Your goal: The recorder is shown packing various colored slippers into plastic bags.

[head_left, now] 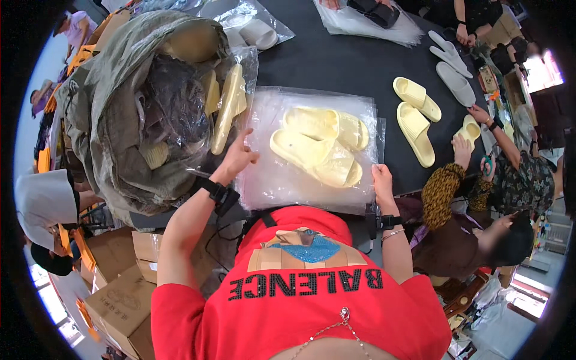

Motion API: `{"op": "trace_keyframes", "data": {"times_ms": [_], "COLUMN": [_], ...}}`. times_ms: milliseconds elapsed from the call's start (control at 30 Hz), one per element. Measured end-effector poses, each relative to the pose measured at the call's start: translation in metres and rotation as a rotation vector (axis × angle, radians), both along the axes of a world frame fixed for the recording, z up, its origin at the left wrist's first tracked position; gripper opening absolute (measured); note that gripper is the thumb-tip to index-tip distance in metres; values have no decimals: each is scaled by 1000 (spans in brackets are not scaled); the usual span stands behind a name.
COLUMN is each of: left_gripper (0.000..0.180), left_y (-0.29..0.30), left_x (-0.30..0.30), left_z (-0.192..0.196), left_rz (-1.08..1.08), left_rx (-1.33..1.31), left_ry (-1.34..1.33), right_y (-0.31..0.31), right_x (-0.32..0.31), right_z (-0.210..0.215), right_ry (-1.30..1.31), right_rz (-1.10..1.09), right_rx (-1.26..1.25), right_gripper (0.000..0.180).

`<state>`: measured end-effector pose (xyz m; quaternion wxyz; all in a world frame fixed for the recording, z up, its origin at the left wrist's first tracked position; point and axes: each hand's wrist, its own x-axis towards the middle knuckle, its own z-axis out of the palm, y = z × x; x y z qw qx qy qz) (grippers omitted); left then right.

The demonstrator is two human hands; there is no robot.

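Observation:
Two pale yellow slides [312, 157] lie side by side on a stack of clear plastic bags [255, 174], with clear film over them. My right hand [383, 180] is closed at the right edge of the top bag, thumb up, pinching the film. My left hand [239, 157] is over the left edge of the stack, its fingers apart and the index finger stretched out. Close to it, a bagged pair of yellow slides [230, 108] leans against a large grey-green woven sack [105, 102]. Dark plastic wrapping shows in the sack's mouth.
Loose yellow slides [418, 123] and grey slides [455, 84] lie on the black table [288, 66] to the right. A co-worker's hand [462, 150] holds a yellow slide; another hand holds scissors [487, 167]. More bags [384, 33] are at the far side. Cardboard boxes [123, 306] stand lower left.

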<state>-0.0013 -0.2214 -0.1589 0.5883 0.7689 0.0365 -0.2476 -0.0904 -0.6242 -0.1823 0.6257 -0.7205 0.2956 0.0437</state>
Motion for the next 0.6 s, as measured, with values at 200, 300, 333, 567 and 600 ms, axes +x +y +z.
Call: {"op": "trace_keyframes", "data": {"times_ms": [200,300,333,567,600], "left_gripper": [52,41,38,38,38], "left_y": [21,26,28,31,31], "left_x": [0,12,13,9,7], "left_z": [1,24,31,41,34], "left_rz": [-382,-390,-409,-465,-476], "left_rx": [451,535,586,649,644], "left_ry": [-424,-127,-129,-289,-384], "right_y": [0,-4,-8,-10,-7], "right_x": [-1,-4,-4,-5,-5], "right_z": [-18,-16,-14,-8,-7], "right_ry": [-11,-11,-13,66,79], "right_rz": [26,-2,-12,17,24], "right_rx": [-87,-138,-138,-12,-20], "right_gripper": [12,13,13,21,22]}}
